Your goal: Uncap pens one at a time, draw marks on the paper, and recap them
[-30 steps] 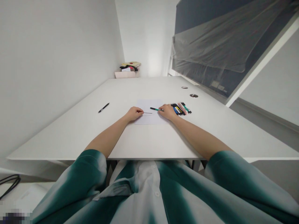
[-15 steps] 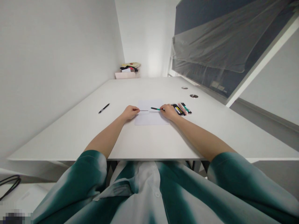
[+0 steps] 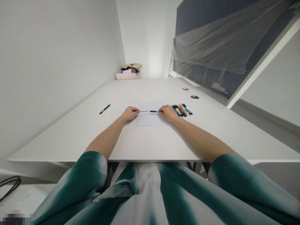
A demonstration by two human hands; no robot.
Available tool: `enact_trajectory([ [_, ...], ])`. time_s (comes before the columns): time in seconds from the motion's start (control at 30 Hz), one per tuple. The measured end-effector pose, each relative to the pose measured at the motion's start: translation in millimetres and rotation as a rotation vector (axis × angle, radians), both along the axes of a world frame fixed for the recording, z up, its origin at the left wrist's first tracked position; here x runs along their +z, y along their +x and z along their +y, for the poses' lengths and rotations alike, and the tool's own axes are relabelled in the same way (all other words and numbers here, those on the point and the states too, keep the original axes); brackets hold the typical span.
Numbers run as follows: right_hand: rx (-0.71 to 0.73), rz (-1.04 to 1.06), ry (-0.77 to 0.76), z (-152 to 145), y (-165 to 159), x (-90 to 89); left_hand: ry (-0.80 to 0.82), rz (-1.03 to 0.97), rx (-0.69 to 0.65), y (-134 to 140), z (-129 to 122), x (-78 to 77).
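Observation:
My left hand (image 3: pixel 131 113) pinches a thin dark refill (image 3: pixel 143 111) that points to the right, over a white sheet of paper (image 3: pixel 151 120) on the white table (image 3: pixel 145 140). My right hand (image 3: pixel 168 112) grips a green and black pen barrel (image 3: pixel 155 111) that points left. The tip of the refill meets the open end of the barrel, and the two lie in one line just above the paper.
A row of several coloured pens (image 3: pixel 182 110) lies right of my right hand. A single black pen (image 3: pixel 104 109) lies far left on the table. Two round cable holes (image 3: pixel 193 97) sit behind the pens. A pink box (image 3: pixel 127 75) with clutter stands at the far end.
My hands have come together. The refill in my left hand rose from the paper and now lines up with and touches the end of the pen barrel in my right hand.

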State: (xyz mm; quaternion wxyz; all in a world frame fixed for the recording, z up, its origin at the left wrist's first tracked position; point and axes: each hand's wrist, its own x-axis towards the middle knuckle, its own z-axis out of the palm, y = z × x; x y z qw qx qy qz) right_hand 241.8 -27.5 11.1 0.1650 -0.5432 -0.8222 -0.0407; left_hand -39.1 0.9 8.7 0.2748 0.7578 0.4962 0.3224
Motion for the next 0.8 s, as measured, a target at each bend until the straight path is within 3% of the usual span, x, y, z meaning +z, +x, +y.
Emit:
enact_trajectory([
  [0.37,0.137,0.069,-0.072,-9,-13,-3.5,0.073,0.101,-0.085,27,-9,-1.6],
  [0.57,0.249,0.136,0.004,-2,-11,-12.7,0.060,0.120,-0.096,32,-8,-5.4],
  [0.8,0.216,0.134,0.019,0,-9,-16.0,0.027,0.083,-0.113,34,-7,-7.9],
])
